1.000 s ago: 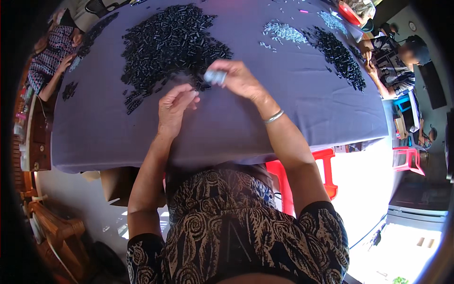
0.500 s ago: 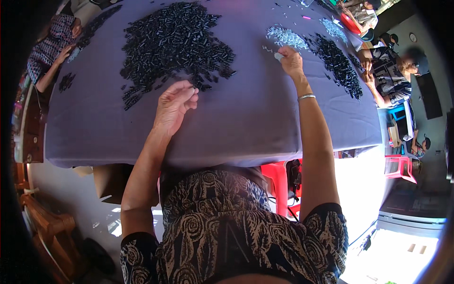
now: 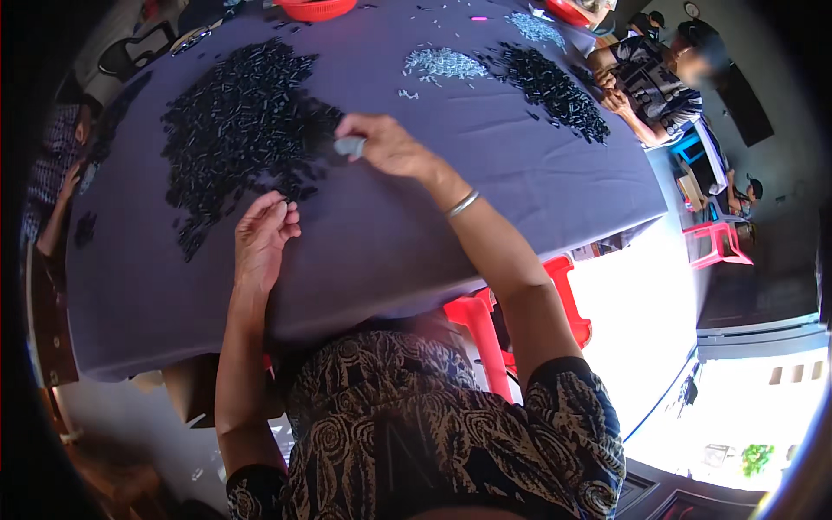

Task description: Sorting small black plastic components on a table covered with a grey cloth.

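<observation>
Currently, the bench (image 3: 373, 251), covered in plain purple-grey cloth, has its near edge just in front of the person's waist and its right edge slanting away toward another person (image 3: 654, 95). A broad strip of cloth lies between that near edge and a big heap of small black cylindrical pieces (image 3: 243, 113). More cloth stretches from there to a smaller heap of black pieces (image 3: 555, 91) on the right, with a patch of small clear colourless pieces (image 3: 442, 64) just left of it. A round red plastic basket (image 3: 316, 9) sits at the far side.

Both forearms come in over the near edge, the hands apart from each other. The left hand (image 3: 263, 225) is at the near side of the big heap, thumb against curled fingers; I cannot tell whether anything is pinched there. The right hand (image 3: 386, 146), a silver metal bangle (image 3: 463, 204) at its wrist, angles inward, thumb and fingers clamped on a small pale-grey object (image 3: 349, 146), somewhat blurred, by the right edge of that heap
</observation>
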Demonstrator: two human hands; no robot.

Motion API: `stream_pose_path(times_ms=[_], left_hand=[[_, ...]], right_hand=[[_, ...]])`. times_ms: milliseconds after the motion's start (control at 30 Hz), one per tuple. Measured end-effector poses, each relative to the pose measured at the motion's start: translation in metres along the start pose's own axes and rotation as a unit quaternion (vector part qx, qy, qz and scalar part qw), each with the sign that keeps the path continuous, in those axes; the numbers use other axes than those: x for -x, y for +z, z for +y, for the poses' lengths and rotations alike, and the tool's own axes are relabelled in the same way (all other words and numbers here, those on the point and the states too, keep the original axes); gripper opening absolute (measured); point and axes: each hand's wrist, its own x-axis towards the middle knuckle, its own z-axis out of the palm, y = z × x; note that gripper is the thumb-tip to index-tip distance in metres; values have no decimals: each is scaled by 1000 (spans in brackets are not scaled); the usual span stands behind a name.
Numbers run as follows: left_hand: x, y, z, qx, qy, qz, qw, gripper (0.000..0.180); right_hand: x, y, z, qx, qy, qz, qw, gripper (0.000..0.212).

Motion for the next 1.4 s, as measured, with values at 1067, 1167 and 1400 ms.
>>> stream_pose_path(times_ms=[1067, 1167, 1400], left_hand=[[-3, 8, -3, -36, 12, -2, 999, 13], [-3, 9, -4, -62, 17, 4, 998, 13], [-3, 10, -4, -99, 33, -11, 994, 14]], right_hand=[[3, 60, -17, -153, 5, -60, 986, 5], [3, 59, -17, -147, 7, -64, 987, 5], [3, 59, -11, -198, 4, -65, 978, 7]])
